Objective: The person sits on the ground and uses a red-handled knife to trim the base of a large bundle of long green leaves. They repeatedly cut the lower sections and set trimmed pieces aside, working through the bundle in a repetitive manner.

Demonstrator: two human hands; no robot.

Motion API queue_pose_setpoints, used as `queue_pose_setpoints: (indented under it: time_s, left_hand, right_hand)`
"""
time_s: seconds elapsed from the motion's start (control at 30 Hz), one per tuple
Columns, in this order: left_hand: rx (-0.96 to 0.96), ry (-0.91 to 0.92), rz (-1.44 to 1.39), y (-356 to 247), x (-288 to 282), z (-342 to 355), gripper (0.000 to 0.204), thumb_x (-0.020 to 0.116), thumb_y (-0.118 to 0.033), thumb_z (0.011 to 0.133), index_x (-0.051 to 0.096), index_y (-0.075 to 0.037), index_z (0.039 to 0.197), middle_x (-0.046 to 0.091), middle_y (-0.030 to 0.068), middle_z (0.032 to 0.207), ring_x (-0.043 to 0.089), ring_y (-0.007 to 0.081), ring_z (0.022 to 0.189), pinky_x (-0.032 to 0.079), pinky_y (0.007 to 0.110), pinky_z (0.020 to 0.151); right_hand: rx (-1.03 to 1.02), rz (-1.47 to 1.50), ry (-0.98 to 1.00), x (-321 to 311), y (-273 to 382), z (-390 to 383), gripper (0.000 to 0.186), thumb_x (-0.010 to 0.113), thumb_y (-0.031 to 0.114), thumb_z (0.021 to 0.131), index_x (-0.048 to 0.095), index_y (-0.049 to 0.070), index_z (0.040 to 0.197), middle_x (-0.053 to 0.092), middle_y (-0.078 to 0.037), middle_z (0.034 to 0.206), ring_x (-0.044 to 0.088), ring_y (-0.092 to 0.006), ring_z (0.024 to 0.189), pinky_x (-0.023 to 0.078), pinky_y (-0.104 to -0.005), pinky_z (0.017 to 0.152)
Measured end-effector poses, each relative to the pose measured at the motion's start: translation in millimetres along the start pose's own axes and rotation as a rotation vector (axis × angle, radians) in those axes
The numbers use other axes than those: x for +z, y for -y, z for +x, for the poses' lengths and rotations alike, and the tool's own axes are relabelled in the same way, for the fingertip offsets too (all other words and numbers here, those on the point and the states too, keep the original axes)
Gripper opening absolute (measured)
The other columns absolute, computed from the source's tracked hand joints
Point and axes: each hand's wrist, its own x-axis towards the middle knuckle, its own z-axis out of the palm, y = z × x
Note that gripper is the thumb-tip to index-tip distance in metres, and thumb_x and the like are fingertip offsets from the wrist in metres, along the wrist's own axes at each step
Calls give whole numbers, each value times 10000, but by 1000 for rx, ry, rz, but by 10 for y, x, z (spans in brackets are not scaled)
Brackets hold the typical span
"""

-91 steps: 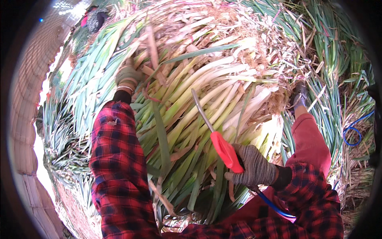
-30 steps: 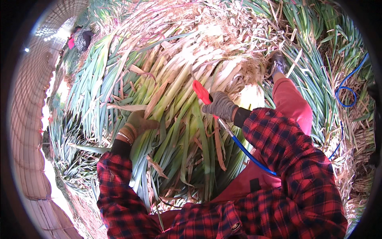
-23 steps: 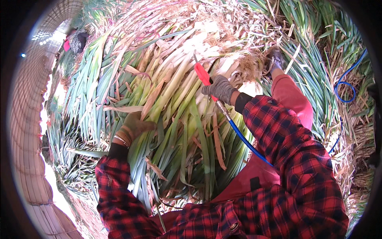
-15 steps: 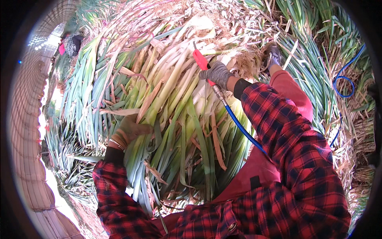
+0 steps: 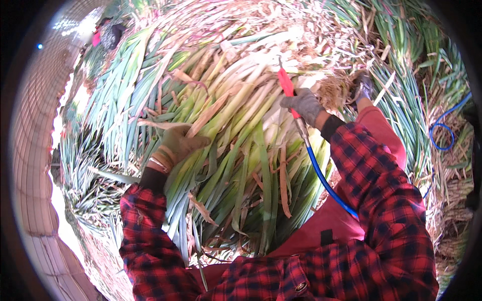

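A heap of long leeks [image 5: 233, 108], with pale stems, green leaves and dry tan leaves, lies in front of me. My left hand [image 5: 178, 145], in an olive-tan glove, is closed on leaves at the heap's left side. My right hand [image 5: 304, 105], in a grey glove, grips a red-handled blow-gun-like tool [image 5: 285, 80] with a thin metal nozzle pointing away from me over the pale stems. A blue hose [image 5: 319, 175] runs from the tool's metal fitting back under my right sleeve. Brown root ends [image 5: 336, 90] lie just right of the tool.
More green bundles [image 5: 396, 115] and dry litter surround me. My right shoe [image 5: 362, 88] is among them, and a looped blue hose [image 5: 442, 135] lies at right. At far upper left a person in dark, patterned clothing [image 5: 113, 35] is bent low beside a mesh-lined wall [image 5: 37, 160].
Since three seconds ago my left hand has come down toward me onto the leaves, and my right hand has raised the tool farther up the heap. Over the last second both shifted slightly away from me.
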Motion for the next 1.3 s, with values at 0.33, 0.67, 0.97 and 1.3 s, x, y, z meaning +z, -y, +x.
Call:
queue_pose_setpoints:
  time_s: [0.33, 0.67, 0.97, 1.3]
  left_hand:
    - [27, -510, -75, 915, -209, 912, 334, 691, -353, 833, 687, -73, 1016, 708, 128, 880, 687, 255, 799, 524, 361, 730]
    - [-296, -681, 501, 744, -1022, 2156, 726, 733, -487, 724, 474, -215, 1345, 451, 136, 1398, 437, 338, 1296, 400, 486, 1025]
    - [-468, -561, 764, 1023, -872, 1856, 606, 712, -286, 761, 495, -287, 1326, 466, 105, 1399, 510, 317, 1236, 442, 513, 961]
    - [217, -415, -172, 143, -1179, 222, 280, 643, -23, 825, 636, 39, 1099, 682, 57, 889, 596, 110, 796, 491, 268, 738]
  right_hand:
    - [-327, -270, 372, 206, 157, -1119, 401, 743, 356, 717, 608, 8, 865, 612, -146, 697, 594, -250, 627, 478, -378, 627]
    - [-267, -209, 487, 116, 388, -1151, 458, 729, 303, 722, 581, 10, 1041, 610, -149, 773, 616, -255, 700, 496, -360, 686]
    - [-275, -228, 465, 155, 249, -1026, 482, 750, 345, 713, 590, 16, 1026, 631, -173, 806, 638, -291, 744, 497, -370, 708]
    - [-325, -194, 351, 85, -47, -1052, 482, 756, 383, 701, 599, -10, 933, 611, -134, 715, 592, -205, 655, 486, -359, 641]
